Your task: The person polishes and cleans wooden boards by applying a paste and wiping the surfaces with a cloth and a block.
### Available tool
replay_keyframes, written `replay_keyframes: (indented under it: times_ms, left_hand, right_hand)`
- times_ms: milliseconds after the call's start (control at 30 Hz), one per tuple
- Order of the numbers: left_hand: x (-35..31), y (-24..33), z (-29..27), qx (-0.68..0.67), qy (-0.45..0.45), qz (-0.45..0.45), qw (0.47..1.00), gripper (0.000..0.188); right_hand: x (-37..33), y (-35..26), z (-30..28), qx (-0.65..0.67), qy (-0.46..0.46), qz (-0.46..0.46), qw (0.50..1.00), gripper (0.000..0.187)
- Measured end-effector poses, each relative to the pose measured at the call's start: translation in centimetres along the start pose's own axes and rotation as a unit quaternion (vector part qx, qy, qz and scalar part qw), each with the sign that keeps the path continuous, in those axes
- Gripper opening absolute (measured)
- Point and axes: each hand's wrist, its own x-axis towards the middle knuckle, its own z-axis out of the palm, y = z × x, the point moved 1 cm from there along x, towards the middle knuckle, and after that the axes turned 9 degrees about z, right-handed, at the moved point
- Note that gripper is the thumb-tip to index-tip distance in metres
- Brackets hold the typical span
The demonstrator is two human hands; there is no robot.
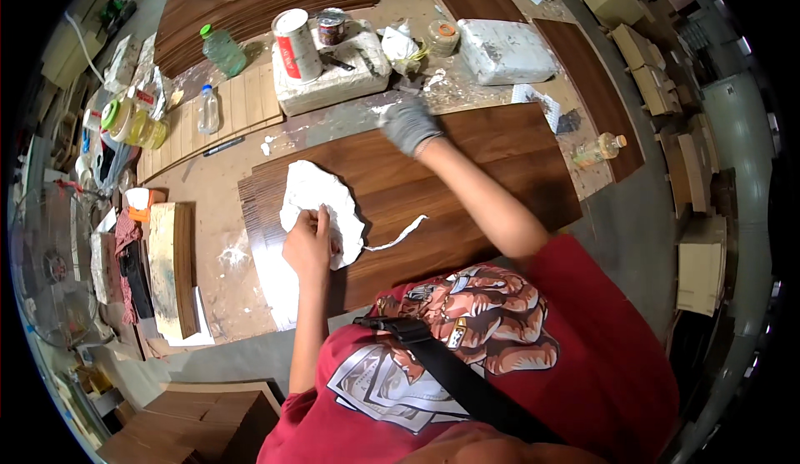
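Left hand (307,245): fingers narrowed, touching white rag (310,189) beneath, hold unconfirmed; rag lies on wood-grain boards (521,155); gloved right hand (410,128) beyond, at boards' far edge, grip cannot be determined.

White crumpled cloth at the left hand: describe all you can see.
The crumpled white cloth looks like fabric, creased, with an irregular outline. It lies on the dark brown wood-grain boards, toward their left end. The bare left hand touches its lower part. A thin white strip trails at its right; whether attached is unclear.
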Motion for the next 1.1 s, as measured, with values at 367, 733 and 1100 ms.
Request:
replay_keyframes:
  times_ms: [367, 733, 1100]
  left_hand:
    - [0.2, 0.5, -0.3, -0.031, -0.018, -0.012, 0.999, 0.038]
    - [-0.3, 0.2, -0.5, -0.032, 0.022, 0.021, 0.999, 0.037]
    - [0.1, 0.2, -0.7, -0.019, 0.009, 0.02, 1.0, 0.036]
  right_hand:
    - [-2.0, 14.1, 1.7, -0.026, 0.002, 0.18, 0.983, 0.028]
    - [-4.2, 36.9, -1.4, -0.265, -0.03, 0.314, 0.911, 0.041]
    - [-3.6, 41.8, -2.5, -0.15, -0.103, 0.314, 0.932, 0.052]
